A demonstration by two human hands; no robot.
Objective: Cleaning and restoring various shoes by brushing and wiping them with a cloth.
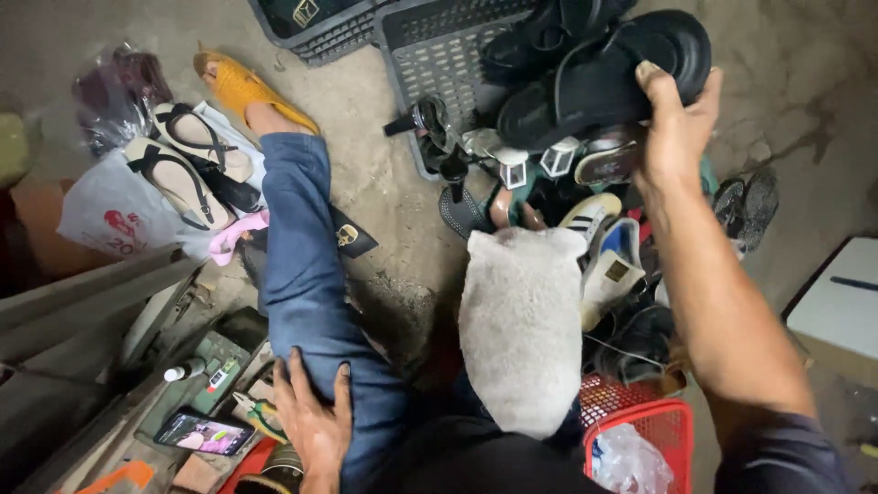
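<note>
**Head view: black sandal lifted off the shoe pile**

Nearest the camera: grey cloth [521, 329] draped over the lap, red basket [649, 430] just right of it with a clear bag inside.

Left hand [311, 425]: flat, fingers spread, holds nothing, resting on the blue-trousered leg [306, 274].

Right hand [677, 123]: closed on the edge of a black sandal [604, 78], held up over the shoe pile [567, 192] and in front of the grey crate [439, 50].

Step, as I read it: picking one sandal out of the heap. Next move probably needs a second hand on it or a clear spot to set it down; the left is free for that.

Packages/labels:
- white plastic bag [114, 215], far left on the floor, red print, strappy sandals [187, 165] on top
- clear wrapped bundle [114, 91], top left, dark contents
- phone [203, 432], lit screen, bottom left
- small white bottle [183, 370] beside a green box
- white box [837, 302], right edge
</note>
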